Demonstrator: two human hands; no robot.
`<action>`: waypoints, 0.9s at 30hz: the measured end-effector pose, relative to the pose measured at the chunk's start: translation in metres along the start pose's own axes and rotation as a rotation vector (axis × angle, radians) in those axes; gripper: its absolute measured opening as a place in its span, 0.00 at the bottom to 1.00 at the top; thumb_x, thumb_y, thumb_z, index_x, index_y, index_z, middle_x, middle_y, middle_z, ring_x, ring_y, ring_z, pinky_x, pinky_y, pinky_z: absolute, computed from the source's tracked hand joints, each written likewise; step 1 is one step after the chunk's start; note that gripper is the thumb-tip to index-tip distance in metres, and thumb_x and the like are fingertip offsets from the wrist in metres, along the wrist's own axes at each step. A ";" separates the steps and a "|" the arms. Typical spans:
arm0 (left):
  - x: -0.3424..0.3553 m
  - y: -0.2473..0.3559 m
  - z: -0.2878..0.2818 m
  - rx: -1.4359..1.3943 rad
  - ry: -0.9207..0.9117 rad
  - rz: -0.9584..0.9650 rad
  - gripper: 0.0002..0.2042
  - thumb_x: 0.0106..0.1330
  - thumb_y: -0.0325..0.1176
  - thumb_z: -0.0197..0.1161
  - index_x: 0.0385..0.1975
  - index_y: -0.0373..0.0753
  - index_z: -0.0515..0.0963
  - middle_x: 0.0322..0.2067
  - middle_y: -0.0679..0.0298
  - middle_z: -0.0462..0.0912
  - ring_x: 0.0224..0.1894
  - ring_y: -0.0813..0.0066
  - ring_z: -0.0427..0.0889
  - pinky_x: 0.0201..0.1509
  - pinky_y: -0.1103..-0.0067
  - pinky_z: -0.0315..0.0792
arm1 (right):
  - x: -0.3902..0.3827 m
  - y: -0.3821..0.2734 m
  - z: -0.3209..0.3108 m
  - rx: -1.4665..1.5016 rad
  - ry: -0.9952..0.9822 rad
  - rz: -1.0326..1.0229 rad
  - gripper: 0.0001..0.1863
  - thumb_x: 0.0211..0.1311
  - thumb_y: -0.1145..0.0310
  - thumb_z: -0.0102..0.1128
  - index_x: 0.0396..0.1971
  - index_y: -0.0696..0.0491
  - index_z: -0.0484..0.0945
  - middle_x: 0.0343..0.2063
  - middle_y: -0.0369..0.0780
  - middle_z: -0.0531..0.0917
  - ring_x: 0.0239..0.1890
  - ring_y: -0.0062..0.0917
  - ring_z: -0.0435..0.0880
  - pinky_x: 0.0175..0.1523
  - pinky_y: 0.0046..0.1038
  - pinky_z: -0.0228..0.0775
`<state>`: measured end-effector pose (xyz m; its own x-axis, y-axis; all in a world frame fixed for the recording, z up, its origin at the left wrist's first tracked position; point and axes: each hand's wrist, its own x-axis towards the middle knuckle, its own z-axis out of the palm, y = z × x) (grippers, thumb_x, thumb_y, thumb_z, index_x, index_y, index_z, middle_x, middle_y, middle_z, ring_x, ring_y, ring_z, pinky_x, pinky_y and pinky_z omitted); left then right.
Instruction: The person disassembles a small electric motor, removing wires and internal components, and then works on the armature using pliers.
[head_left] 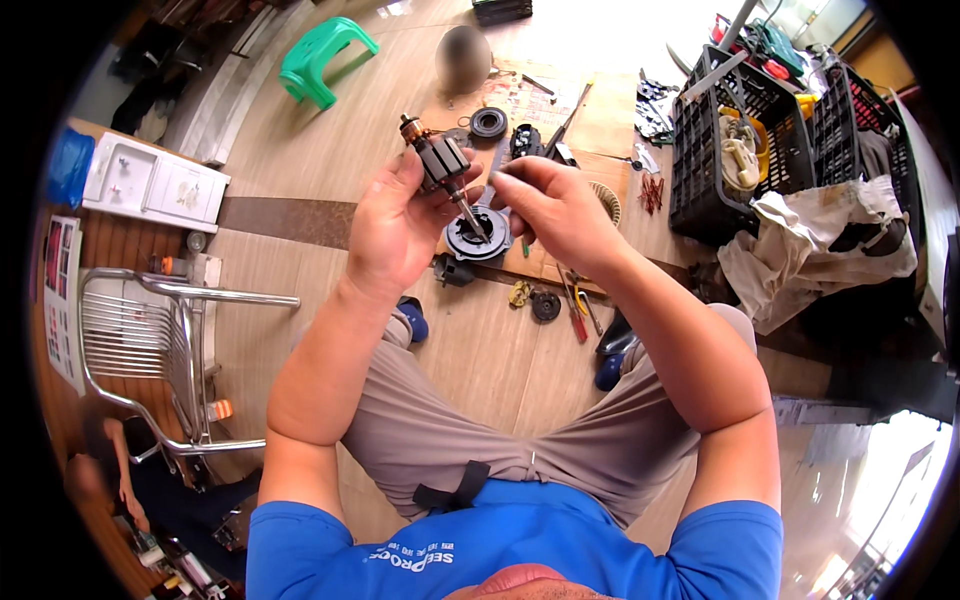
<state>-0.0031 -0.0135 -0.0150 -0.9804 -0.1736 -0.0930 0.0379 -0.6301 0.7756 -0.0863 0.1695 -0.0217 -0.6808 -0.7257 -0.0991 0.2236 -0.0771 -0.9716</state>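
My left hand (393, 215) is closed round a motor armature (440, 162), with its copper end up and its steel shaft pointing down to the right. Close beside the shaft, my right hand (560, 205) has thumb and fingers pinched together; what is between them, if anything, is too small to make out. Below the shaft tip lies a round grey metal housing (468, 245) with a dark centre. A black ring-shaped part (488, 122) and a black casing part (525, 141) lie just beyond my hands. A dark motor part (452, 270) sits left of the housing.
A cardboard sheet (600, 110) lies under the parts. Screwdrivers (576, 318) and a black disc (546, 306) lie nearer me. Black crates (740, 150) with tools stand right, beside a pale cloth (815, 240). A green stool (325, 60) and a metal chair (150, 340) stand left.
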 end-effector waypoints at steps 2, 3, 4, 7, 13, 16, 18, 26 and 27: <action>0.000 -0.008 -0.010 0.107 -0.107 -0.024 0.21 0.75 0.46 0.49 0.57 0.35 0.69 0.55 0.51 0.76 0.55 0.57 0.78 0.59 0.62 0.73 | 0.001 0.005 0.011 -0.024 -0.022 0.042 0.14 0.69 0.60 0.59 0.40 0.57 0.80 0.22 0.29 0.76 0.21 0.08 0.72 0.26 0.14 0.64; 0.000 -0.012 -0.008 0.112 -0.082 -0.014 0.21 0.74 0.47 0.50 0.57 0.37 0.70 0.55 0.52 0.76 0.54 0.60 0.78 0.57 0.64 0.73 | 0.001 0.005 0.011 -0.039 -0.037 0.067 0.14 0.68 0.60 0.60 0.39 0.57 0.80 0.22 0.29 0.77 0.21 0.09 0.72 0.26 0.14 0.63; 0.000 -0.013 -0.008 0.114 -0.085 -0.016 0.21 0.74 0.47 0.50 0.57 0.37 0.70 0.55 0.52 0.76 0.54 0.60 0.78 0.57 0.64 0.73 | 0.002 0.004 0.010 -0.054 -0.052 0.093 0.14 0.67 0.61 0.62 0.39 0.58 0.80 0.22 0.29 0.77 0.21 0.09 0.72 0.26 0.15 0.63; 0.002 -0.012 -0.003 0.106 -0.126 -0.015 0.21 0.74 0.46 0.50 0.58 0.37 0.69 0.56 0.51 0.76 0.56 0.59 0.77 0.58 0.64 0.73 | 0.001 0.004 0.005 0.052 -0.102 0.109 0.13 0.65 0.63 0.64 0.39 0.58 0.81 0.23 0.31 0.78 0.21 0.10 0.72 0.26 0.15 0.63; -0.001 -0.007 0.005 0.055 -0.095 -0.011 0.18 0.73 0.43 0.55 0.54 0.38 0.71 0.50 0.56 0.79 0.51 0.64 0.80 0.57 0.64 0.74 | 0.004 0.015 -0.002 0.357 -0.098 0.177 0.09 0.66 0.68 0.61 0.39 0.59 0.81 0.25 0.35 0.81 0.21 0.14 0.74 0.25 0.17 0.65; -0.001 -0.008 0.002 0.117 -0.182 -0.003 0.21 0.75 0.45 0.49 0.60 0.37 0.67 0.57 0.49 0.74 0.57 0.58 0.76 0.60 0.62 0.72 | 0.004 0.018 -0.004 0.376 -0.092 0.205 0.09 0.67 0.69 0.60 0.40 0.59 0.80 0.26 0.36 0.82 0.21 0.15 0.76 0.25 0.17 0.65; -0.003 -0.008 0.010 0.079 -0.164 -0.028 0.18 0.73 0.42 0.55 0.55 0.37 0.71 0.50 0.54 0.79 0.52 0.63 0.80 0.57 0.64 0.75 | 0.003 0.016 -0.005 0.372 -0.080 0.210 0.09 0.67 0.69 0.59 0.40 0.59 0.80 0.27 0.36 0.82 0.20 0.15 0.76 0.24 0.17 0.66; -0.004 -0.008 0.011 0.054 -0.199 -0.035 0.19 0.72 0.42 0.56 0.56 0.36 0.70 0.51 0.53 0.78 0.52 0.62 0.80 0.56 0.63 0.76 | 0.002 0.013 -0.005 0.322 -0.084 0.194 0.07 0.67 0.70 0.58 0.38 0.58 0.78 0.28 0.38 0.82 0.20 0.16 0.76 0.24 0.17 0.66; -0.004 -0.008 0.010 0.057 -0.220 -0.044 0.20 0.72 0.42 0.56 0.57 0.36 0.70 0.51 0.52 0.78 0.53 0.62 0.80 0.56 0.63 0.76 | 0.002 0.011 -0.006 0.332 -0.072 0.212 0.07 0.67 0.70 0.58 0.38 0.58 0.78 0.28 0.38 0.82 0.20 0.15 0.76 0.24 0.17 0.66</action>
<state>-0.0018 0.0000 -0.0146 -0.9996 0.0264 0.0066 -0.0102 -0.5882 0.8086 -0.0891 0.1712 -0.0342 -0.5471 -0.7947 -0.2629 0.5748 -0.1284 -0.8081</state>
